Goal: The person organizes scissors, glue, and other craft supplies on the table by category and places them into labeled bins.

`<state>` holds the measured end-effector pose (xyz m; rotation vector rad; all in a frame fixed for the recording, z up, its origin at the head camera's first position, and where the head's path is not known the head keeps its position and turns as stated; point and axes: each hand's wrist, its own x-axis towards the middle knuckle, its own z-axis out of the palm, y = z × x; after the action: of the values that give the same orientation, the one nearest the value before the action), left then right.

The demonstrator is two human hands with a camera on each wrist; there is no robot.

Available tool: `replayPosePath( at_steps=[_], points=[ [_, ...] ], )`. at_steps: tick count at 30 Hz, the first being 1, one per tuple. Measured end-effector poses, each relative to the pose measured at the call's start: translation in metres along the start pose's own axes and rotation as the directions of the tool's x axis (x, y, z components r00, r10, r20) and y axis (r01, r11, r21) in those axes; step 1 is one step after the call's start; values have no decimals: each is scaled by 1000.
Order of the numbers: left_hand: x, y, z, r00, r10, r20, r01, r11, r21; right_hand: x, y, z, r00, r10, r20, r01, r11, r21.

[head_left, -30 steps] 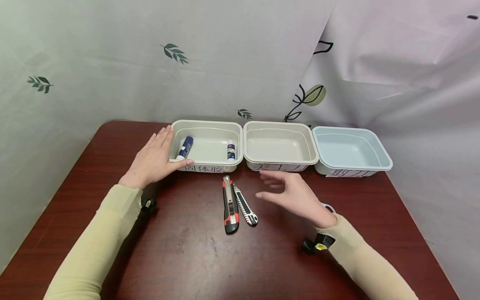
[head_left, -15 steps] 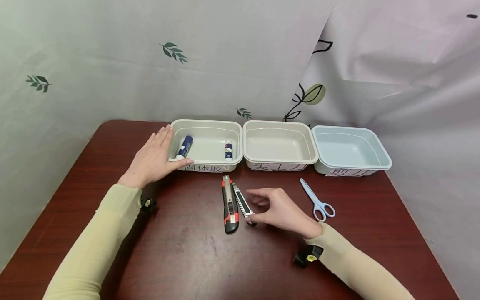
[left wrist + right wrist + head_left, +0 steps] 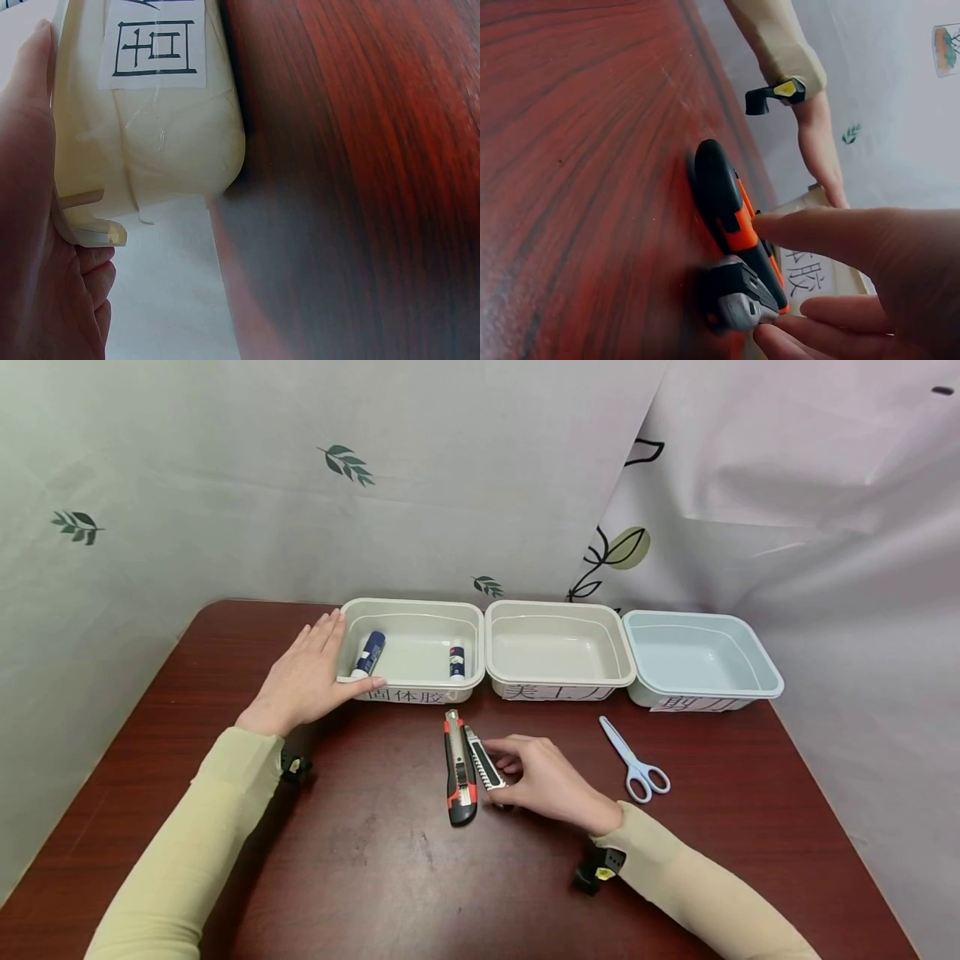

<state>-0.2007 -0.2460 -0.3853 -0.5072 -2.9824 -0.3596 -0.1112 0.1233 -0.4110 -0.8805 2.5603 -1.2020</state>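
Note:
My right hand [image 3: 557,785] is beside a white-and-black utility knife [image 3: 485,763] on the table, thumb over its lower end and fingers along its right side. In the right wrist view the thumb and fingers stand apart around the knife's end [image 3: 739,296]; firm contact does not show. A red-and-black utility knife [image 3: 461,777] lies just left of it, their upper ends close together. My left hand [image 3: 300,681] rests on the left rim of the left cream bin [image 3: 420,684], fingers extended, thumb over the front rim. Two glue sticks [image 3: 369,653] lie inside this bin.
A second cream bin [image 3: 562,682] and a light blue bin [image 3: 705,696] continue the row to the right, each with a handwritten label. Light blue scissors [image 3: 636,764] lie in front of the blue bin. A patterned cloth [image 3: 420,468] hangs behind the table.
My right hand has moved left and down from in front of the middle bin to the white-and-black knife, uncovering the scissors. The right glue stick shifted slightly. My left hand stays put.

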Motion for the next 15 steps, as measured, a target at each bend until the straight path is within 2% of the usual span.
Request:
replayPosePath(
  at_steps=[9,15],
  points=[
    [0,0,0,1000,-3,3,3,1000,-4,3,0,3,999,-14,-39,10,994,-110],
    [0,0,0,1000,-2,4,2,1000,-4,3,2,-2,997,-1,-72,-11,987,-158]
  ],
)
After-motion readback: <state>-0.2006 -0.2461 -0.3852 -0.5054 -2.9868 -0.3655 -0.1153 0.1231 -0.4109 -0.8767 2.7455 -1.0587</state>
